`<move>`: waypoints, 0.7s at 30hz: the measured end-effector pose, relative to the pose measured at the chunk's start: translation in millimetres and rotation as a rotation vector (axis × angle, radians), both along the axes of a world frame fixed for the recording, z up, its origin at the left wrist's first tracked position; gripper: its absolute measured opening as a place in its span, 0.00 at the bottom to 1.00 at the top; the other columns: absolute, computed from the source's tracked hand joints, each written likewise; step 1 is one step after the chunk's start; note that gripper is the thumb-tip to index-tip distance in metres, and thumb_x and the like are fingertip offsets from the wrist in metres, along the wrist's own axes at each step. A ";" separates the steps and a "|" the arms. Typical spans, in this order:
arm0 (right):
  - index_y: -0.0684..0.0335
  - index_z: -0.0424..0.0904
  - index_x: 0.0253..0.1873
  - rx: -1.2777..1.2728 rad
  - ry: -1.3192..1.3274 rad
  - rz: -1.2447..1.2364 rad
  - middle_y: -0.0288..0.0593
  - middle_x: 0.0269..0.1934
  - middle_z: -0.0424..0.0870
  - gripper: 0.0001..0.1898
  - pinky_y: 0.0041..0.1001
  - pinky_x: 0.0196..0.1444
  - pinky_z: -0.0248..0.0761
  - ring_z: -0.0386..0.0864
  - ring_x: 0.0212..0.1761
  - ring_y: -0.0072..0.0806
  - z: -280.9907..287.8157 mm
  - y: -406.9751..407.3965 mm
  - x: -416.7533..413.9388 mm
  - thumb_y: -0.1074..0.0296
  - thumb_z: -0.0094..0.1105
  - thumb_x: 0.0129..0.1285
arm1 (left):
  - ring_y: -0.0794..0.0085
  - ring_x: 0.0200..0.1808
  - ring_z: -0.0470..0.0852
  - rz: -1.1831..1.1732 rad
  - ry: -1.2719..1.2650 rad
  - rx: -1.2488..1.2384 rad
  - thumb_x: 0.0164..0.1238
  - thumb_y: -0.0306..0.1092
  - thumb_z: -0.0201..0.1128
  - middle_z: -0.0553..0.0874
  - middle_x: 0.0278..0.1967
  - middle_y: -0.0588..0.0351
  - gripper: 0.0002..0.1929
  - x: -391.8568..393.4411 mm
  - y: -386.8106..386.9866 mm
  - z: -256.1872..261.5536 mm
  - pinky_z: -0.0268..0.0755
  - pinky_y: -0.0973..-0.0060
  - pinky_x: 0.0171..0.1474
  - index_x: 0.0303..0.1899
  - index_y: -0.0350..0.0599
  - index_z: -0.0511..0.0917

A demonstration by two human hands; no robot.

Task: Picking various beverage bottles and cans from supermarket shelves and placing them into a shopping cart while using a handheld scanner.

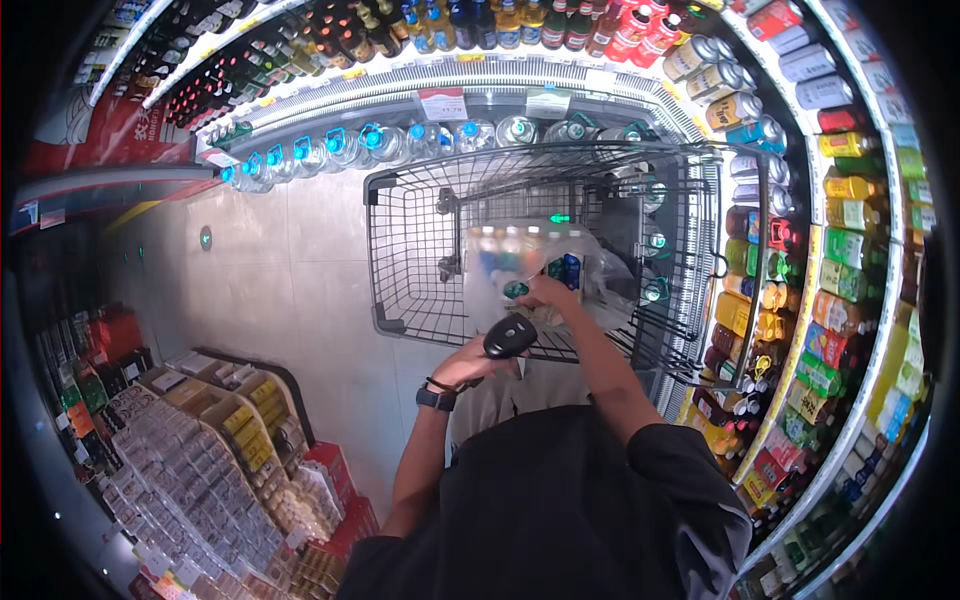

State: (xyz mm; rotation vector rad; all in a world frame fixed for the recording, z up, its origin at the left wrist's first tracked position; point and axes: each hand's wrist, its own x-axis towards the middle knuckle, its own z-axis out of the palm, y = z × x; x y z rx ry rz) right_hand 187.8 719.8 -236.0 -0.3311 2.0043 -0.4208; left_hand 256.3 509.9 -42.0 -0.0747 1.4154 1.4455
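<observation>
My left hand (472, 363) is closed round a black handheld barcode scanner (511, 336), near the front side of a black wire shopping cart (405, 330). Reaching over the cart's side, my right hand (546, 292) is at a clear plastic bag (480, 289) in the cart. Its fingers touch the bag or a bottle with a green top (516, 289); which of them they grip cannot be told. Several bottles with white caps (510, 244) stand in a row in the bag. Beside them, dark blue and green containers (571, 271) show near the right hand.
A refrigerated shelf of bottled drinks (450, 58) curves behind the cart, with large water bottles (341, 146) along its foot. More drink shelves (817, 300) rise close on the right. A display of packaged goods (180, 457) stands at lower left, beside the tiled floor (322, 277).
</observation>
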 end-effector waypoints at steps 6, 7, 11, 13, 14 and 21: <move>0.66 0.82 0.55 -0.300 0.086 -0.429 0.60 0.44 0.87 0.28 0.41 0.54 0.78 0.87 0.48 0.47 -90.8 -35.6 48.4 0.45 0.59 0.63 | 0.80 0.41 0.84 0.291 -0.172 0.213 0.69 0.34 0.70 0.87 0.52 0.62 0.22 -15.0 -21.1 13.1 0.78 0.79 0.44 0.63 0.46 0.77; 0.66 0.82 0.54 -0.290 0.070 -0.432 0.60 0.44 0.87 0.28 0.41 0.54 0.78 0.87 0.48 0.47 -92.3 -51.8 49.6 0.45 0.59 0.63 | 0.80 0.41 0.84 0.295 -0.185 0.215 0.69 0.34 0.70 0.87 0.52 0.62 0.22 -15.6 -26.3 14.0 0.78 0.79 0.44 0.63 0.46 0.77; 0.67 0.83 0.53 -0.249 -0.003 -0.438 0.60 0.44 0.87 0.28 0.41 0.54 0.78 0.87 0.48 0.47 -111.3 -112.6 32.6 0.45 0.60 0.63 | 0.78 0.48 0.85 0.274 -0.158 0.176 0.68 0.32 0.71 0.87 0.53 0.60 0.22 -28.5 -46.5 21.3 0.77 0.78 0.50 0.62 0.44 0.78; 0.67 0.83 0.52 -0.237 -0.044 -0.441 0.60 0.44 0.87 0.28 0.41 0.53 0.78 0.87 0.48 0.47 -119.6 -133.1 24.2 0.45 0.60 0.63 | 0.77 0.52 0.82 0.269 -0.162 0.169 0.67 0.32 0.73 0.87 0.50 0.60 0.24 -29.3 -52.7 20.6 0.73 0.74 0.60 0.63 0.42 0.76; 0.67 0.83 0.52 -0.206 -0.043 -0.481 0.60 0.44 0.87 0.28 0.41 0.53 0.78 0.87 0.48 0.46 -131.4 -123.0 5.9 0.45 0.60 0.63 | 0.77 0.52 0.82 0.233 -0.173 0.192 0.67 0.32 0.73 0.87 0.50 0.60 0.24 -34.6 -47.7 16.2 0.73 0.74 0.60 0.63 0.42 0.76; 0.69 0.83 0.49 -0.179 -0.146 -0.464 0.61 0.43 0.88 0.28 0.42 0.53 0.79 0.87 0.48 0.46 -115.1 -111.1 61.7 0.44 0.60 0.62 | 0.77 0.51 0.84 0.276 -0.039 0.098 0.66 0.32 0.73 0.88 0.51 0.59 0.26 -24.4 -59.6 -1.1 0.75 0.75 0.56 0.64 0.41 0.74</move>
